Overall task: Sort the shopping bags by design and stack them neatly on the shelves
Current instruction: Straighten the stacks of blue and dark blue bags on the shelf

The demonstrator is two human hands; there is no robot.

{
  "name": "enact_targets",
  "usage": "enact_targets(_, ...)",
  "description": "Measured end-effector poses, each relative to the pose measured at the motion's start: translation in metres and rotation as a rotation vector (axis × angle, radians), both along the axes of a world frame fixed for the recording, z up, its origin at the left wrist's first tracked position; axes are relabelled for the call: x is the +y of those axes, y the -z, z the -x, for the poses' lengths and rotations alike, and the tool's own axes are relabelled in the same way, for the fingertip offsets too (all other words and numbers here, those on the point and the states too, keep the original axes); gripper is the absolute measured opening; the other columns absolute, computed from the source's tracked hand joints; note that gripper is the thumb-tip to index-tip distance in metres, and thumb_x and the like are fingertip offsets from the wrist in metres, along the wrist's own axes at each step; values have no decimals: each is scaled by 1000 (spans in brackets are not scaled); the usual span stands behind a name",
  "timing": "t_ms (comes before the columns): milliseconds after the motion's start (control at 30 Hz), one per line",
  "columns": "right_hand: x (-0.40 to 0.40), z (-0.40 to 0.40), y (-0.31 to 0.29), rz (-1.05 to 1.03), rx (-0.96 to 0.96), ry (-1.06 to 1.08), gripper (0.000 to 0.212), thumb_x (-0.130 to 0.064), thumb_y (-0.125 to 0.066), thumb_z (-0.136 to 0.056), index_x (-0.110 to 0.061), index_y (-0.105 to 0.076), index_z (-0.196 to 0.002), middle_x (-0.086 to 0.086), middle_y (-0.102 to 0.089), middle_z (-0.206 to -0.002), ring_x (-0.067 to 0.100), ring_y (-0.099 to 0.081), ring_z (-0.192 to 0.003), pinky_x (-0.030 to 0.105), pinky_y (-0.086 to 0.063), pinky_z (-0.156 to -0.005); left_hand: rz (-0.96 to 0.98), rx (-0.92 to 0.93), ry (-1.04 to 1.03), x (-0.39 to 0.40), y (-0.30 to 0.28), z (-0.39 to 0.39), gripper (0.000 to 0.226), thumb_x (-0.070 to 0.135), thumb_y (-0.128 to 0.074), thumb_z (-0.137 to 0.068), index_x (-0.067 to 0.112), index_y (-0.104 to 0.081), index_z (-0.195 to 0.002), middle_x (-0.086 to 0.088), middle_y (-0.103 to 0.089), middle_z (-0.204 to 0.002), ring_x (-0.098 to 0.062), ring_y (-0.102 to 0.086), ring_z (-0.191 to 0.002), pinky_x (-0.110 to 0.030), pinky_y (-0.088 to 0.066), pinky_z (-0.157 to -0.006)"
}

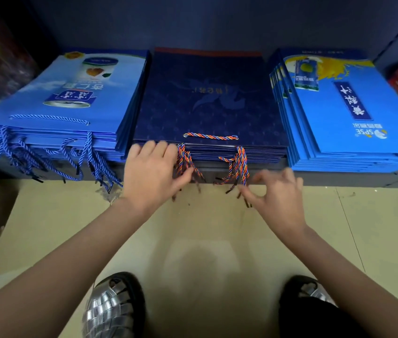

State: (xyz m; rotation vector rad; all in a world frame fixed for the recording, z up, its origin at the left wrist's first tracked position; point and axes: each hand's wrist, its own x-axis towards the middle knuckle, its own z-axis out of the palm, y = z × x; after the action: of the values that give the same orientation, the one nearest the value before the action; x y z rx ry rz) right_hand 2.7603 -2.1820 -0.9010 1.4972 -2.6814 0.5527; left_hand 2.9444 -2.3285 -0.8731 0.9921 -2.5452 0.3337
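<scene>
Left grip (153,170) spread on navy bag stack (211,106) | right grip (278,191) loosely curled, empty

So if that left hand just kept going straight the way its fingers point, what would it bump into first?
Most likely the front edge of the dark navy bag stack: the left hand already has its fingertips there, beside the hanging multicoloured cords.

L grip (150,172) flat on navy bag stack (210,98) front edge; R grip (274,191) fingers curled by rope handles (238,164).
</scene>
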Motion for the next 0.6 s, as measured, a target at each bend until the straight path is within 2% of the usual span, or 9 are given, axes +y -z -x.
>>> enact_targets(67,-11,-1,-15,235,91,-59,42,-54,-56,-75,-15,-63,-88,1,-65,-88,24,-44,-89,34,-25,-71,59,58,101,-9,-7,7,37,48,-53,-77,11,-53,-81,-7,-54,-77,-26,-46,-77,-35,-27,-69)
enact_targets(100,-20,-1,-21,271,125,-99,43,-51,-60,-74,-14,-62,-96,4,-62,-98,23,-41,-93,35,-27,-74,60,52,145,-11,-12,16,38,47,-54,-76,11,-54,-88,-7,-55,-85,-25,-43,-82,-36,-27,-72)
enact_targets(133,-29,-2,-25,252,153,-137,49,-47,-66,-71,-13,-59,-107,8,-58,-111,24,-40,-101,36,-30,-80,48,24,174,-14,-13,24,42,47,-57,-73,11,-55,-97,-7,-57,-94,-25,-43,-89,-36,-28,-76)
enact_targets(200,-45,-2,-22,114,205,-170,77,-38,-80,-61,-13,-48,-127,15,-46,-132,30,-38,-119,46,-34,-95,13,-103,155,-15,-12,40,64,49,-67,-66,13,-53,-117,-9,-56,-114,-27,-47,-104,-39,-30,-87)
enact_targets(267,-55,2,-15,-22,242,-180,95,-34,-86,-55,-14,-40,-137,18,-39,-140,36,-38,-126,52,-31,-102,-58,-278,88,-17,-8,52,84,53,-72,-66,17,-40,-135,-10,-45,-134,-30,-43,-121,-42,-30,-99)
enact_targets(367,-63,14,-12,-54,221,-192,84,-25,-83,-64,-13,-42,-136,15,-42,-138,34,-40,-124,49,-27,-104,-119,-388,56,-29,-4,64,89,53,-65,-77,21,-18,-144,-9,-25,-146,-31,-28,-131,-43,-25,-104)
enact_targets(433,-67,22,-15,-59,200,-196,75,-27,-79,-69,-13,-44,-134,12,-43,-136,31,-39,-123,45,-25,-102,-124,-415,65,-37,-8,67,89,57,-63,-77,22,-16,-145,-8,-25,-145,-30,-27,-129,-43,-26,-102)
enact_targets(600,-70,34,-24,-55,125,-253,75,-37,-78,-69,-19,-46,-134,6,-42,-133,28,-37,-122,40,-24,-101,-139,-397,120,-45,-15,61,78,59,-55,-82,25,-23,-145,-3,-28,-147,-29,-28,-129,-43,-27,-100)
